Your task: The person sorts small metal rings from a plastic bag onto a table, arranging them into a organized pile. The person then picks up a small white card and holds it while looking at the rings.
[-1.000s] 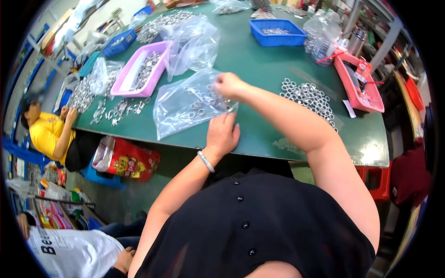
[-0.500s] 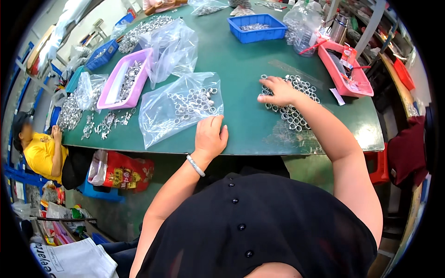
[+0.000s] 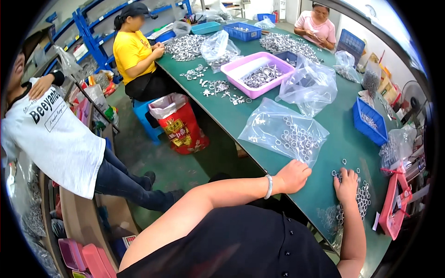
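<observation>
1. Since half a second earlier, the view had swung left, bringing more of the standing person [image 3: 60,129] into sight; the right hand [image 3: 346,186] remained over the rings [image 3: 365,197], the left hand [image 3: 294,176] by the bag [image 3: 259,123].
2. Those rings lay in a flat cluster toward the right end of the surface [image 3: 343,129], with a few strays near the fingertips; more lay inside the bag, in its near right part.
3. Each ring looked light, stiff and smooth, apt to slide or roll; the rim seemed the place to pinch one. The bag looked soft, slippery and easily creased, best taken by its near right corner.
4. Palm down, the right hand had its fingers moderately spread on the cluster's far end; whether it gripped a ring could not be told. Its forearm came up from the lower edge.
5. Loosely curled, the left hand rested at the bag's near right corner, close to the surface's near edge; any pinch was hidden. A bracelet [image 3: 269,187] circled the wrist.
6. Farther off stood a lilac tray [image 3: 234,76], left of a crumpled clear bag [image 3: 313,88], and a blue tray [image 3: 371,134] near the surface's far edge.
</observation>
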{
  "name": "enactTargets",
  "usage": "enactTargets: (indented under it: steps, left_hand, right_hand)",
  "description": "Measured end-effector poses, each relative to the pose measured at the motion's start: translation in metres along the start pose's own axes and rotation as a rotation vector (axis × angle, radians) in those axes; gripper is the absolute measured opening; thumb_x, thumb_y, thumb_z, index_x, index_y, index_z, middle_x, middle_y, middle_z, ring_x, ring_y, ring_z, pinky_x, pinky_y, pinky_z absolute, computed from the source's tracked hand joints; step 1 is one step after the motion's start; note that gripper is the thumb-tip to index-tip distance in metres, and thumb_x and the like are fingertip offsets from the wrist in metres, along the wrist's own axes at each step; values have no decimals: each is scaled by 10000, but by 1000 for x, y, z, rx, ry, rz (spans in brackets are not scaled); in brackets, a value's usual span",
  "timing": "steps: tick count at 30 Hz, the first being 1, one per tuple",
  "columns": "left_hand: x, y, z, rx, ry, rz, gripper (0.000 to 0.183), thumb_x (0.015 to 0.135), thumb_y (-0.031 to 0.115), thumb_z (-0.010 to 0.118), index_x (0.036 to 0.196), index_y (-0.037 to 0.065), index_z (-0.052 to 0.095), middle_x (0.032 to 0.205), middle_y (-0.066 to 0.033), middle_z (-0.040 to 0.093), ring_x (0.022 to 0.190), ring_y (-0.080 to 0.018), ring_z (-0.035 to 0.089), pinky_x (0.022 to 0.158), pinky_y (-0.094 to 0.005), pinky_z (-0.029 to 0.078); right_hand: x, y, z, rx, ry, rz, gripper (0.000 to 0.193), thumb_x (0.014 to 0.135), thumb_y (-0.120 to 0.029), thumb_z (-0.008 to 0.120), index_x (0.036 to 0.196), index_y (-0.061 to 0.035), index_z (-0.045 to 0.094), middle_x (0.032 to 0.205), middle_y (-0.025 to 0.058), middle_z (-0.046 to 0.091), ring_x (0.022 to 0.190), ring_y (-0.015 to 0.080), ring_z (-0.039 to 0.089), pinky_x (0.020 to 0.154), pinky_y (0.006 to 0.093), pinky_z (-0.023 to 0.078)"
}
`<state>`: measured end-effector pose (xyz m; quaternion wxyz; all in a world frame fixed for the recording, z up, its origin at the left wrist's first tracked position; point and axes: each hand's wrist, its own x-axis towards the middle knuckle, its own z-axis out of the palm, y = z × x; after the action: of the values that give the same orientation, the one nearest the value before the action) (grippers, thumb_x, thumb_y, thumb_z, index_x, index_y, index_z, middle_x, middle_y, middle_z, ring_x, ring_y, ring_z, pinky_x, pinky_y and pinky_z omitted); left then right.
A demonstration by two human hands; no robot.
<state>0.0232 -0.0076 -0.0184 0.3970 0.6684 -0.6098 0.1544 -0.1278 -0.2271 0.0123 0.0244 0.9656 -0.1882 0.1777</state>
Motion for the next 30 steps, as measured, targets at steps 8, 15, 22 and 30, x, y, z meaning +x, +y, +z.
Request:
enactTargets:
  steps: [8, 15, 22, 30]
  left_hand:
    - [1, 0, -1, -19, -32, -21, 213, 720, 86, 603, 911, 56, 512, 822, -101, 502, 788, -296, 514, 733, -386, 397]
    - [-1, -1, 4, -33, 6, -19, 179, 701, 68, 601, 836, 49, 484, 800, -99, 480, 765, -286, 502, 724, -378, 392]
    - [-1, 1, 3, -53, 13, -35, 170, 700, 72, 605, 814, 51, 481, 798, -97, 479, 763, -280, 501, 727, -373, 390]
    - [2, 3, 6, -60, 13, -24, 158, 700, 69, 598, 805, 56, 480, 794, -94, 482, 762, -272, 505, 724, -370, 391]
  right_hand:
    - [7, 3, 5, 58, 40, 23, 316, 724, -174, 656, 984, -58, 518, 940, 162, 485, 923, 368, 478, 761, 455, 437]
    - [10, 5, 14, 118, 36, 5, 173, 772, -96, 605, 884, -42, 485, 912, 168, 461, 785, 389, 530, 639, 445, 447]
    - [17, 15, 20, 113, -3, -32, 109, 794, -76, 585, 811, -35, 485, 821, 158, 489, 718, 382, 528, 606, 450, 434]
    - [17, 36, 24, 216, 103, 26, 101, 807, -63, 572, 784, -29, 479, 773, 152, 511, 656, 362, 535, 572, 441, 435]
